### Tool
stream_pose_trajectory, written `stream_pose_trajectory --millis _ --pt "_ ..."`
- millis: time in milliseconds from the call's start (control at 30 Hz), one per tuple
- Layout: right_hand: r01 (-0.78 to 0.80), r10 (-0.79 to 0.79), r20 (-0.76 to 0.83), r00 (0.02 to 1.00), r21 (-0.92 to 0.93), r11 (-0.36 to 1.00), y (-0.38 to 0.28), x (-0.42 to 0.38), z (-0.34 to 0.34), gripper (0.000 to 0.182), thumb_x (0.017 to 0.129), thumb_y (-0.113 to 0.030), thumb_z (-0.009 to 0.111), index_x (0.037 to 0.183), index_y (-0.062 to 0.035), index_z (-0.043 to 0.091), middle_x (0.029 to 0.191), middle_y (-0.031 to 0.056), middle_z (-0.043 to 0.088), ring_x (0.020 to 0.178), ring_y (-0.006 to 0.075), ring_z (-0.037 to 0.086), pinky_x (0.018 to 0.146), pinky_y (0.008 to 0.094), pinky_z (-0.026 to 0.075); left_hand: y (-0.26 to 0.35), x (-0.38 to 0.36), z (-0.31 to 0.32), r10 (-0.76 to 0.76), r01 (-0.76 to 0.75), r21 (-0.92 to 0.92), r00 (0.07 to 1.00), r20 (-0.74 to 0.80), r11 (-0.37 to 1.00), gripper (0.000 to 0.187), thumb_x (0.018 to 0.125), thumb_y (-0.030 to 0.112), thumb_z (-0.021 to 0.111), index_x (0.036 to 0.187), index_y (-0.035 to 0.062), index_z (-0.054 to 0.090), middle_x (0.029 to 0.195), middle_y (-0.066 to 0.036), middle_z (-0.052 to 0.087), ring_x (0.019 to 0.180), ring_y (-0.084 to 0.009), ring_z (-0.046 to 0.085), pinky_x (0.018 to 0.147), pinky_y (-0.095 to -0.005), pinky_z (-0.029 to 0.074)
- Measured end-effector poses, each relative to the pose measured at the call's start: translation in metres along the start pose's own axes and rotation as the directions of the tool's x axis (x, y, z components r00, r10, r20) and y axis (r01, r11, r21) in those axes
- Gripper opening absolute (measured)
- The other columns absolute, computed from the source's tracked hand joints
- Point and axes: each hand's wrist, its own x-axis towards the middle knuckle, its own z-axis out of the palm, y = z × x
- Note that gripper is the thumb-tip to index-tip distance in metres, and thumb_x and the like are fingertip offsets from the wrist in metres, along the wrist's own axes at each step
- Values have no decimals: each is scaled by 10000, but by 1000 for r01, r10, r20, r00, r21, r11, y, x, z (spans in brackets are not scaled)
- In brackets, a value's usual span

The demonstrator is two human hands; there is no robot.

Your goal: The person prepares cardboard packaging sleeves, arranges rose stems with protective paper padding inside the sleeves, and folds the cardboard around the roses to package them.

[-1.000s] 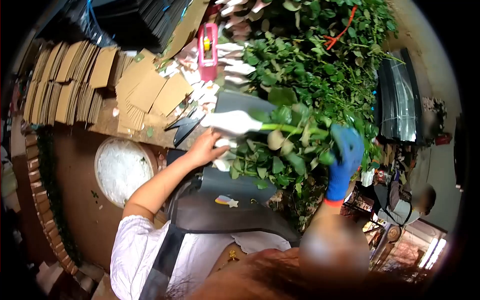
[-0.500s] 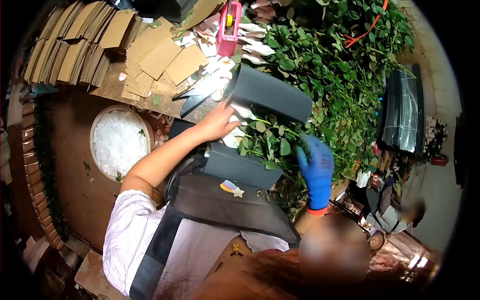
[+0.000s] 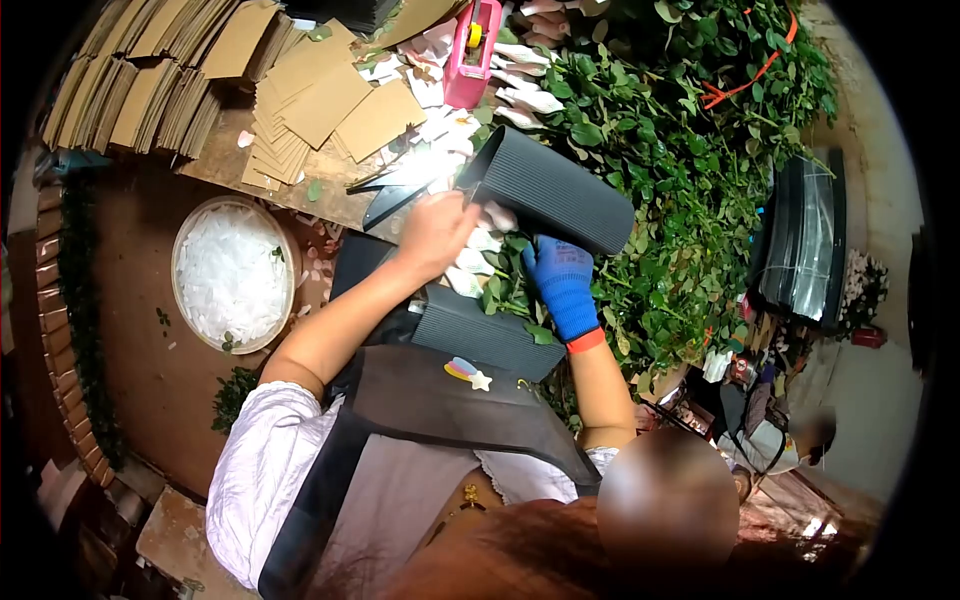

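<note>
My bare left hand (image 3: pixel 437 234) is closed, its fingertips between the edge of a curled black corrugated sheet (image 3: pixel 560 190) and the sleeved rose heads (image 3: pixel 483 240). Whatever those fingers grip is hidden. In a blue knitted glove, my right hand (image 3: pixel 562 272) closes around rose stems beside the leaves (image 3: pixel 505 295), and its fingers are partly covered by the curled sheet. The near part of the corrugated wrap (image 3: pixel 485 335) lies against my apron, under the roses. Scissors (image 3: pixel 388 198) rest on the table left of the sheet.
A pink tape dispenser (image 3: pixel 470 60) stands beyond the sheet. Cardboard pieces (image 3: pixel 330 100) lie at the back left, near stacked cardboard (image 3: pixel 150 90). Leafy rose stems (image 3: pixel 690 200) cover the right side. A tub of white sleeves (image 3: pixel 235 275) sits lower left. Another person (image 3: pixel 770 440) is at far right.
My gloved right hand has moved left and up, from the leaves at the right to the stems under the curled sheet. My left fingers have curled in near the sheet's edge.
</note>
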Motion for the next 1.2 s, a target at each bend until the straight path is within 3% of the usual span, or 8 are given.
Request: stream_pose_trajectory --millis 67,333,500,700,800,867,1033,1200 --pt "-14 14 34 999 -11 1000 2 2 3 278 910 -457 635 941 -189 704 915 84 712 888 301 693 754 480 548 10 -4 -29 -4 -50 -205 967 -255 978 180 943 47 568 797 1 663 929 -157 736 889 -275 688 852 -391 513" --pt "40 -41 61 997 7 999 -4 3 -9 263 894 -441 649 966 -192 690 952 71 703 880 302 686 745 481 548 31 5 -13 236 -234 288 971 27 929 314 909 327 692 759 56 640 755 -122 636 722 -328 642 621 -428 484" --pt "20 -20 4 1000 1 1000 -1 1 -4 257 891 -438 656 957 -192 687 948 72 699 885 299 684 738 479 542 21 1 2 26 -26 13 1000 10 1000 342 979 236 626 735 7 559 701 -118 606 642 -269 594 599 -360 455" --pt "32 -32 4 999 33 999 3 0 4 279 895 -435 649 987 -174 682 973 89 699 907 315 680 761 483 537 0 -18 -46 -79 -59 -268 876 -475 962 180 977 19 527 833 -35 621 818 -16 594 771 -118 558 744 -294 464" --pt "81 -79 -76 994 13 997 6 0 5 286 891 -430 656 989 -163 678 958 85 692 905 314 678 770 482 537 -40 -18 -47 -407 441 -355 897 170 824 123 960 84 584 881 -10 575 961 -49 615 907 -102 565 803 -272 456" --pt "68 -68 -21 997 22 997 1 1 1 280 883 -415 665 991 -157 675 955 84 690 904 308 680 774 473 540 -41 -9 -16 -160 162 -151 987 26 975 247 952 246 686 936 16 597 721 -39 580 741 -125 591 695 -309 482" --pt "27 -27 44 999 0 1000 -5 0 -1 302 833 -391 722 1007 -146 686 949 101 711 883 300 693 761 443 549 -31 14 2 -144 155 -70 978 149 985 293 930 311 691 898 26 629 690 -178 603 644 -269 624 636 -388 481" --pt "61 -59 -110 992 16 998 -4 -1 8 232 862 -377 683 914 -151 669 893 94 688 850 309 684 737 456 546 -34 3 10 -144 158 -260 987 69 953 268 982 180 636 803 -17 601 632 -23 524 629 -61 461 571 -280 402"
